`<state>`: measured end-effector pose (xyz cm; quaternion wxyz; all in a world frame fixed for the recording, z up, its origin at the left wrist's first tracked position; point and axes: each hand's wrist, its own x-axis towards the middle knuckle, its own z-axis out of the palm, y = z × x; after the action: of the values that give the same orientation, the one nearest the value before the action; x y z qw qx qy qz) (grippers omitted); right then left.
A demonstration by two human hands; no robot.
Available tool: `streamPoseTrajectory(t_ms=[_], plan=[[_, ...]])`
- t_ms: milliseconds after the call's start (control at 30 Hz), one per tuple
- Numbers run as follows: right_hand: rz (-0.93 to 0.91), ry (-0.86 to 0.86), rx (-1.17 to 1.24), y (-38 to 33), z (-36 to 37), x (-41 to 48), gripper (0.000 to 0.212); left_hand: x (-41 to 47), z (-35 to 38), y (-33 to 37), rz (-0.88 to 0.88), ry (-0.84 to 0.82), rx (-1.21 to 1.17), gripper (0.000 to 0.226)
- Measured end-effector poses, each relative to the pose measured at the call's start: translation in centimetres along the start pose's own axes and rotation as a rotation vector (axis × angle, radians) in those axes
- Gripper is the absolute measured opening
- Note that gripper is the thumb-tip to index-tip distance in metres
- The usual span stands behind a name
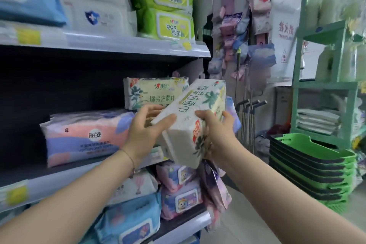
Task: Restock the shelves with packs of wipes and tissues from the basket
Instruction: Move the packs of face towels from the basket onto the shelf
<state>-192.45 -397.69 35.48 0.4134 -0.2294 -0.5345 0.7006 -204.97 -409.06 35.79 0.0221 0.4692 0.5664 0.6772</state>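
Both my hands hold a white tissue pack with green leaf print (190, 119), tilted, in front of the middle shelf (59, 176). My left hand (146, 130) grips its left side with the thumb on top. My right hand (219, 134) grips its right side from below. Right behind it an identical pack (152, 93) stands on the middle shelf. A pink and blue tissue pack (83, 136) lies further left on that shelf; the space behind it is dark.
The top shelf (118, 43) carries white wipes (97, 0) and green wipes packs (168, 6). Blue and pink wipes packs (178, 190) fill the bottom shelf. A stack of green baskets (311, 166) stands on the floor at right, before a green rack (324, 85).
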Motion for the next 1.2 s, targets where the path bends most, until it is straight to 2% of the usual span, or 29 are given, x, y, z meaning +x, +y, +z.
streamPoseTrajectory(t_ms=[67,133,200,267,433,500,567,733,867,933,1000,1100,1200], plan=[[0.052,-0.001,0.076,-0.5,2.6,0.4,0.095,0.4,-1.2,-0.1,0.028,0.065,-0.1,0.065],[0.069,0.014,0.165,-1.2,4.8,0.8,0.105,0.6,-2.0,-0.1,0.109,0.106,-0.143,0.08],[0.048,0.052,0.194,-1.8,6.6,1.5,0.112,0.7,-2.3,0.2,0.201,0.116,-0.022,0.1],[0.041,0.057,0.192,-2.2,8.1,2.4,0.114,1.3,-2.5,0.2,0.243,0.13,0.158,0.109],[0.096,0.0,0.057,-2.9,10.0,4.5,0.108,4.9,-3.5,-0.7,0.182,0.177,0.248,0.094],[0.095,-0.031,-0.106,-2.7,9.6,5.5,0.099,6.2,-3.6,-1.5,0.138,0.16,0.295,0.093],[0.084,-0.085,-0.249,-2.5,8.7,6.4,0.08,7.2,-3.4,-2.4,0.079,0.176,0.334,0.088],[-0.025,-0.237,-0.622,-2.4,6.0,9.0,0.069,9.1,-2.5,-3.1,-0.033,0.383,0.386,0.069],[-0.085,-0.288,-0.761,-2.0,4.5,9.9,0.062,9.1,-2.0,-2.2,-0.089,0.531,0.716,0.054],[-0.215,-0.223,-0.805,-1.3,3.5,10.0,0.048,8.4,-1.5,-2.3,0.054,0.535,0.905,0.046],[-0.401,-0.168,-0.912,-0.7,2.0,9.6,0.032,7.4,-0.8,-2.8,0.304,0.449,1.02,0.041],[-0.764,-0.164,-1.224,0.2,-1.0,8.3,0.023,5.5,1.0,-4.1,0.649,0.224,1.183,0.04],[-1.055,-0.209,-1.413,1.9,-4.5,7.1,0.024,3.0,3.3,-6.3,0.849,-0.05,1.304,0.037]])
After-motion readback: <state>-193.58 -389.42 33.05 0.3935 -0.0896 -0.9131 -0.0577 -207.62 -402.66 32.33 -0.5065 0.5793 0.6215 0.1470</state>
